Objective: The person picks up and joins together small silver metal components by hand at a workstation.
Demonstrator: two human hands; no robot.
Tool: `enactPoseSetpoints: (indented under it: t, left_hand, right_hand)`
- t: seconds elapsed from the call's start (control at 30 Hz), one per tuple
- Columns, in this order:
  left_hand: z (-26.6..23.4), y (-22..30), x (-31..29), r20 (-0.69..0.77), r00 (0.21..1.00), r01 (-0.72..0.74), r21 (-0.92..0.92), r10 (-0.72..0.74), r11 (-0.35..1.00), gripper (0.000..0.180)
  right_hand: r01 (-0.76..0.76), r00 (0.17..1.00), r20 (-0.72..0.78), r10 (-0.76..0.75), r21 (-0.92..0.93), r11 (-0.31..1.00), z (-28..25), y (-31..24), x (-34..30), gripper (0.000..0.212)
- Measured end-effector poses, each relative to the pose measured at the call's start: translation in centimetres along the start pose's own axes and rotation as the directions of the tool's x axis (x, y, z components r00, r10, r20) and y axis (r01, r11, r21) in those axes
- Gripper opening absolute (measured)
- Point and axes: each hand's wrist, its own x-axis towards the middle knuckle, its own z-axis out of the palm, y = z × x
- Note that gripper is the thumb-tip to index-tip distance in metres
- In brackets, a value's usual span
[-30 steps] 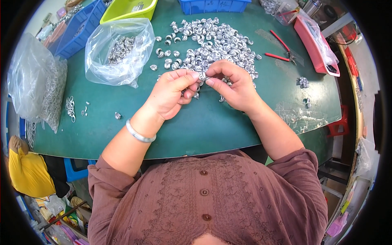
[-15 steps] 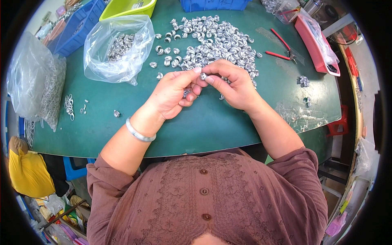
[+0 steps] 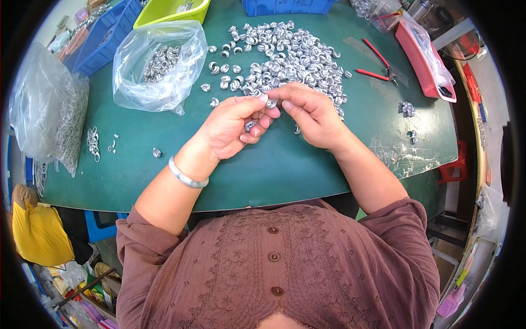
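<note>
My left hand (image 3: 227, 126) is closed, palm turned up, with a small curved silver metal piece (image 3: 271, 103) pinched at its fingertips. A second silver piece (image 3: 250, 126) sits in the curl of its lower fingers. At the first piece is my right hand (image 3: 315, 114), fingers bent, forefinger at its upper edge and thumb close by its right side. Just beyond both hands spreads a large heap of similar silver pieces (image 3: 296, 60), shaped like open rings. A clear plastic bag (image 3: 129, 90) with more of them stands left of the heap.
Red-handled pliers (image 3: 375, 74) lie right of the heap, near a pink basket (image 3: 419, 60). A bag of rings (image 3: 71, 120) and loose rings (image 3: 93, 143) are on the left. Blue (image 3: 287, 6) and green (image 3: 172, 13) bins line the table's far side. A person in yellow (image 3: 41, 230) is at lower left.
My right thumb has drawn back slightly from the small piece, which now shows more at the left fingertips. The left fingers have shifted a little, uncovering the second piece.
</note>
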Motion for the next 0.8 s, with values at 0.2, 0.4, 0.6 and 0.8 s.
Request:
enactPoseSetpoints:
  t: [0.2,0.4,0.6,0.8]
  left_hand:
    - [-0.1,0.1,0.0,0.034,0.999,-0.005,-0.016,0.005,1.0,0.023]
    - [-0.6,1.1,0.0,0.0,0.996,-0.095,-0.01,0.095,0.995,0.025]
    - [-2.0,1.9,0.4,-0.034,0.95,-0.313,-0.049,0.312,0.948,0.024]
    - [-1.6,1.5,0.4,-0.13,0.933,-0.34,-0.012,0.335,0.941,0.023]
  right_hand:
    - [-0.024,1.0,-0.002,0.025,0.045,0.999,0.0,-0.1,0.0,0.023]
    - [-0.119,0.991,-0.052,0.122,0.065,0.991,0.1,0.2,-0.2,0.02]
    - [0.026,1.0,0.009,-0.025,-0.375,0.927,0.0,0.4,0.0,0.02]
    - [0.09,0.995,0.084,-0.051,-0.58,0.809,0.5,0.1,0.1,0.021]
